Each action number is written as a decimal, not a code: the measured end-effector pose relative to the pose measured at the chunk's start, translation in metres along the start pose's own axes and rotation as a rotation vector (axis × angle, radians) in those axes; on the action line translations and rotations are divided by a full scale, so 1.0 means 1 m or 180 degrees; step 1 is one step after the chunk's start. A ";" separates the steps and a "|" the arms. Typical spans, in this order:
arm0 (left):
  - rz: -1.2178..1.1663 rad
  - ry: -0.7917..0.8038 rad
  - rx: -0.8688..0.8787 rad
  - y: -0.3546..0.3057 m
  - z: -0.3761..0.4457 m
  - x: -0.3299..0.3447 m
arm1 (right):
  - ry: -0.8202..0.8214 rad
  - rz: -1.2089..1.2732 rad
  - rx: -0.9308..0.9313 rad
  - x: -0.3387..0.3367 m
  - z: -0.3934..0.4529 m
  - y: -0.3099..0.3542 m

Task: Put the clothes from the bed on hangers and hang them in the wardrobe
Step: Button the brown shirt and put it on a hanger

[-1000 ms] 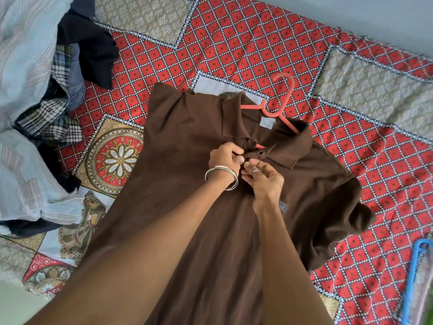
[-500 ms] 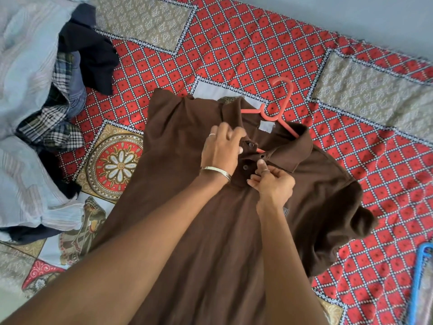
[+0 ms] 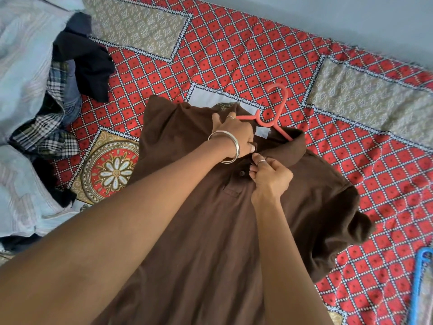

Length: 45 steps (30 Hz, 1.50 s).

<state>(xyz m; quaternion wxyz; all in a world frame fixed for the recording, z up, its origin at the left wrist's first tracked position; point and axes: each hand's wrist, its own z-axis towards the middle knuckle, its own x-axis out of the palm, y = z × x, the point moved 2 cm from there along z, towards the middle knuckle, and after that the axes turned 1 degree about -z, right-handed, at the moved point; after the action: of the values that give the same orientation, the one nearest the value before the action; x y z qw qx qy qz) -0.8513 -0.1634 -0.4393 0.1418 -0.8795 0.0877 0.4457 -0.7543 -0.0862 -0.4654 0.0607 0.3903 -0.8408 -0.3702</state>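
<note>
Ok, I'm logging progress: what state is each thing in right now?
Brown polo shirt: flat on bed, hanger inside, placket unbuttoned.
Coral hanger: hook sticks out at collar.
Blue hanger: lying unused.
Clothes pile: not hung.
Left hand: grips collar.
Right hand: pinches placket.

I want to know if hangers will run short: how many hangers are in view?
2: a coral hanger inside the brown shirt's collar, and a blue hanger at the bed's right edge. The clothes pile may hide more.
</note>
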 end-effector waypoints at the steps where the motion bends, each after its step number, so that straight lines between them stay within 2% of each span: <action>1: -0.0068 0.0088 -0.0060 -0.001 0.002 0.000 | 0.0002 0.0032 0.0010 0.002 0.000 0.001; 8: -0.0668 0.0277 -0.0166 0.004 0.010 0.003 | 0.0251 0.0434 0.0424 0.003 0.003 -0.001; 12: -0.0572 0.0073 -0.0161 0.004 0.009 0.003 | 0.0440 0.0609 0.0420 0.002 0.003 0.001; 19: -0.0973 -0.0445 -0.0231 0.008 0.005 0.004 | 0.0563 0.0559 0.0350 0.003 0.009 -0.001; 29: -0.1194 -0.0345 0.0205 0.013 -0.003 0.015 | 0.0426 0.0404 0.0248 0.005 0.015 -0.003; 36: -0.1162 -0.0661 0.0177 0.011 -0.005 0.027 | 0.0750 0.0412 0.0316 -0.003 0.019 0.000; 45: -0.1364 -0.0459 0.0295 0.015 -0.001 0.021 | 0.0675 0.0049 -0.0279 -0.003 0.019 -0.005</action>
<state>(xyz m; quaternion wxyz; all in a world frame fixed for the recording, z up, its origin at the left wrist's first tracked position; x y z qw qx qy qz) -0.8425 -0.1781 -0.4584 0.2794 -0.8364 -0.0912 0.4626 -0.7570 -0.0754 -0.4814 0.1692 0.4177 -0.8156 -0.3628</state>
